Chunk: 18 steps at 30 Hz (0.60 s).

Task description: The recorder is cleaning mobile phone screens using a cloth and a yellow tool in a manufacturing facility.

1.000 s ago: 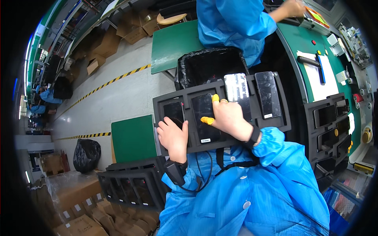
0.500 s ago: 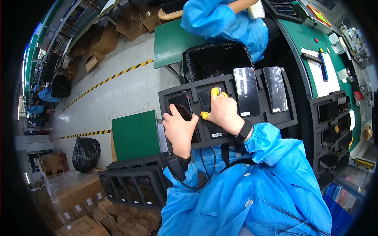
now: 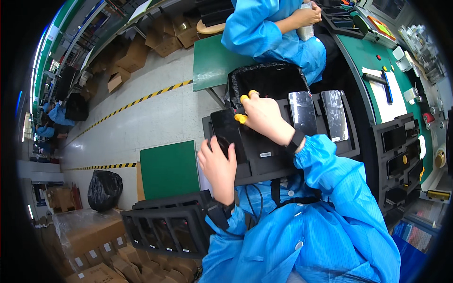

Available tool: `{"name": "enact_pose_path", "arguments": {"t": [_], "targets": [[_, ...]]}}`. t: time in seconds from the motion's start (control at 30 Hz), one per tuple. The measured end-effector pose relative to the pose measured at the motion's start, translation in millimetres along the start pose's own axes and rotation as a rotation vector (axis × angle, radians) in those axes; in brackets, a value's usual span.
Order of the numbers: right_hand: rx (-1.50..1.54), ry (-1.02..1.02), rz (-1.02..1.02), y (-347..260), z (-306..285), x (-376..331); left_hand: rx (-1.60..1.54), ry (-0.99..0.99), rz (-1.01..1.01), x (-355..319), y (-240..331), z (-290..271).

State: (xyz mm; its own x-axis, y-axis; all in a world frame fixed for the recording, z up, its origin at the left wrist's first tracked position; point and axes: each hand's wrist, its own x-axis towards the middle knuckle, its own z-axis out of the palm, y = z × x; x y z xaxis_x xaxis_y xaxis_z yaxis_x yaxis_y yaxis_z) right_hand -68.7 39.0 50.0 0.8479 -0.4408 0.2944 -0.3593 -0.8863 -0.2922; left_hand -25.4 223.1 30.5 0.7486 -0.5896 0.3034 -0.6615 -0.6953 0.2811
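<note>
My left hand (image 3: 218,165) is at the lower end of a dark phone (image 3: 225,127), thumb over its face and fingers at its left side. The phone sits at the left end of a black compartment tray (image 3: 350,147), its upper end raised above the tray's edge. My right hand (image 3: 264,118), with yellow finger cots on its fingertips, is bent at the phone's upper right corner; what it pinches is too small to make out. Two more phones lie to its right: a dark one (image 3: 302,111) and a shiny one (image 3: 334,115). My right forearm and hand cover part of the second compartment.
Beyond the tray stands a bin with a black liner (image 3: 236,78); a co-worker in a blue sleeve (image 3: 252,33) sits behind it. A rack of phones (image 3: 395,165) stands at the right, stacked trays (image 3: 165,231) at the lower left, beside a green board (image 3: 169,170).
My right hand has moved left, from the second compartment to the left phone's upper corner. The left phone's top has risen toward the far side. The co-worker's hands show more.
</note>
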Motion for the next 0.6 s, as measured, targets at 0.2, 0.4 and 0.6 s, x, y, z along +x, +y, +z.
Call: {"name": "enact_pose_path", "arguments": {"t": [0.2,0.4,0.6], "targets": [[0.068,-0.097,-0.031,2.2,43.0,26.7,-0.123,-0.016,-0.08,-43.7,-22.1,-2.3],[0.164,-0.075,-0.115,-8.9,40.2,23.5,-0.176,0.027,0.018,-51.0,-27.7,6.2],[0.769,-0.341,-0.665,-47.3,-39.1,-35.8,-0.284,0.426,0.205,-82.7,-31.9,4.1]]}}
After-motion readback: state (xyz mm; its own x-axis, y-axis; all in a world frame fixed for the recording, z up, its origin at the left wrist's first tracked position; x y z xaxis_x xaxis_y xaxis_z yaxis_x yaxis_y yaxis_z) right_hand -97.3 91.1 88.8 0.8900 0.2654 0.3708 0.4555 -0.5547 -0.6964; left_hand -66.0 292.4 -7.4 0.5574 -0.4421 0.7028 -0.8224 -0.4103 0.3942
